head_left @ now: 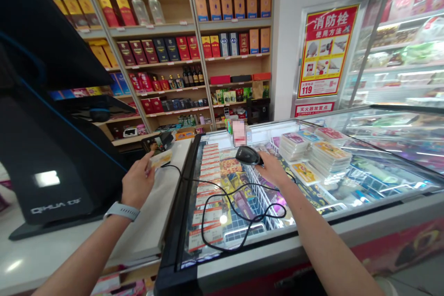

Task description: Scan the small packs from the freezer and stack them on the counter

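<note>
My left hand (pixel 138 181), with a pale watch strap on the wrist, pinches a small flat pale-yellow packet (pixel 161 159) above the white counter (pixel 163 196). Print on the packet is too blurred to read. Over the glass-topped freezer (pixel 305 120), my right hand (pixel 272 169) is closed around the handle of a black barcode scanner (pixel 247 155), whose head points left. The scanner's black cable (pixel 227 194) loops across the glass and runs left onto the counter. Just beyond the scanner stands a small pinkish sign (pixel 239 132), partly pixelated.
A large black checkout terminal (pixel 55 180) rises at the left. Stacked clear packs with coloured labels (pixel 329 157) lie on the freezer glass at right. Red and white price tags (pixel 208 194) line its left side. Shelves of boxed goods (pixel 163 51) fill the back wall.
</note>
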Demonstrator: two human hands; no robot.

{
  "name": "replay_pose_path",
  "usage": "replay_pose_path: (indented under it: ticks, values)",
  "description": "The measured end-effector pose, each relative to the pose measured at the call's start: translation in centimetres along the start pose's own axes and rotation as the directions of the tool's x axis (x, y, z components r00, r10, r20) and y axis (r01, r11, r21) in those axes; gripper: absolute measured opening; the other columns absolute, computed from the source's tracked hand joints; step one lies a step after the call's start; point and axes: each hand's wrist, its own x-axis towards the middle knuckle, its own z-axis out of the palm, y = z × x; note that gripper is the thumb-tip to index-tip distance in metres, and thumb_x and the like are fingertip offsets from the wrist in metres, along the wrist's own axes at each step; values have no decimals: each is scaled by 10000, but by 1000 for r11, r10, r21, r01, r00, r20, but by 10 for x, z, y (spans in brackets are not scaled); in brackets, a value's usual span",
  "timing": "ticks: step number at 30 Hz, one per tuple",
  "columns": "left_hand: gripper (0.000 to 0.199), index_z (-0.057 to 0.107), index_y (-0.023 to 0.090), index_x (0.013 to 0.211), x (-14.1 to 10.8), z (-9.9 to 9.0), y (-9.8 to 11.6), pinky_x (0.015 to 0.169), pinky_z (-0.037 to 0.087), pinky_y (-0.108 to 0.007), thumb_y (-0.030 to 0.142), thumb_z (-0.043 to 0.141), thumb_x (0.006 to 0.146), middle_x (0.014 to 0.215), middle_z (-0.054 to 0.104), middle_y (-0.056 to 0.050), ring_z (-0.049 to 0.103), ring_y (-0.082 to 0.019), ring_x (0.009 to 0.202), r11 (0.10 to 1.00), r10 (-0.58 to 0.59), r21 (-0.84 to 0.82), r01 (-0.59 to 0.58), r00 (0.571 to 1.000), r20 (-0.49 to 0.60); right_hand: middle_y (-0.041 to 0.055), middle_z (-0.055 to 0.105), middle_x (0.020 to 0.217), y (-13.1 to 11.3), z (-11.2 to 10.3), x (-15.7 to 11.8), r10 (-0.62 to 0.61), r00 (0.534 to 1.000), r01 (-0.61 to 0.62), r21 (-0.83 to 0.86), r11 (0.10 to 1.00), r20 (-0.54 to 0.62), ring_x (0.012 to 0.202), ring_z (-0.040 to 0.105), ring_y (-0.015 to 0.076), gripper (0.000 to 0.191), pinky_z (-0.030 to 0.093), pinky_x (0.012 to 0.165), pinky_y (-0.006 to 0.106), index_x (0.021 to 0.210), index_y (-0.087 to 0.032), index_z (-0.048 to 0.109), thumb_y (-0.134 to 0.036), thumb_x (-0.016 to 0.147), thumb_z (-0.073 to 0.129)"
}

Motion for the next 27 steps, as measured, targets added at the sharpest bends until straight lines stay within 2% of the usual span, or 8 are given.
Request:
replay_pose_path:
  ticks: [4,8,15,27]
  values:
    - [406,561,186,1265,-3,-2,-36,907,451,-310,292,354,933,1129,636,-86,583,-229,1037,986,35,162,-43,998,54,98,653,1104,2,1,0,-9,1000,9,17,1000,3,1016,596,234,347,428,876,324,1155,-164,578,-190,809,563]
    - [391,595,165,1215,-12,0,-51,913,428,-305,246,322,948,1124,648,-86,564,-225,1010,958,38,276,-73,991,131,99,652,1112,2,2,0,-14,1000,14,13,1000,0,1018,596,238,349,430,876,327,1158,-163,576,-195,811,565]
    - [434,598,128,1224,-20,-1,-49,915,393,-314,138,286,922,1112,626,-111,527,-234,973,908,44,375,-189,931,362,88,662,1029,0,0,-2,0,1000,0,-1,1000,0,925,607,233,291,430,798,320,1099,-169,593,-209,811,567]
    - [439,587,109,1202,-13,-7,-41,888,406,-300,59,292,880,1074,617,-131,584,-221,1007,905,19,362,-222,873,487,79,663,1029,1,-1,-2,-7,1000,7,4,1000,-14,916,604,213,284,425,790,301,1099,-171,590,-202,817,573]
